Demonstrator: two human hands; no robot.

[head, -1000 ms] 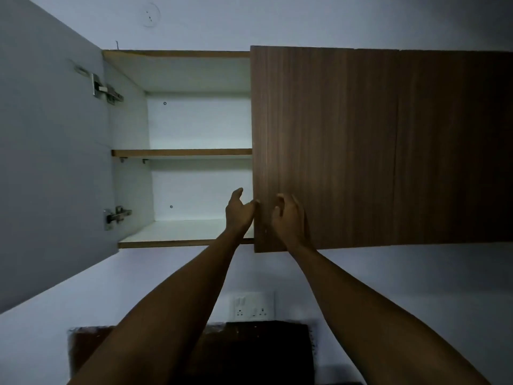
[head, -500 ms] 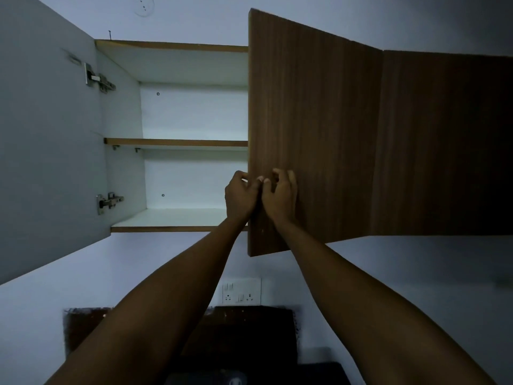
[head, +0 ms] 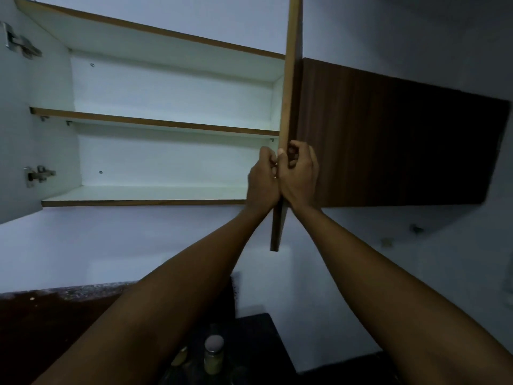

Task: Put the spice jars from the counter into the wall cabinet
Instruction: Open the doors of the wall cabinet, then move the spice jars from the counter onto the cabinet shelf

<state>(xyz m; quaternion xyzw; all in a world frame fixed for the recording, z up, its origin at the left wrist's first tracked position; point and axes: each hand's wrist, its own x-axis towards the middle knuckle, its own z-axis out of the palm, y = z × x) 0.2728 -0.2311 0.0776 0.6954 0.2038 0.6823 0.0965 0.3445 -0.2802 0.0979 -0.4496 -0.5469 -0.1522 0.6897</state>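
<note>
The edge-on brown wooden cabinet door (head: 287, 107) is gripped by both hands, left (head: 262, 180) and right (head: 301, 176). A yellow-filled spice jar (head: 213, 354), perhaps glass, stands on the dark bench (head: 258, 337) below the white-lined wall cabinet (head: 166, 95).

a dark counter (head: 258, 337) carries a yellow-filled spice jar (head: 213, 355), upright.
</note>
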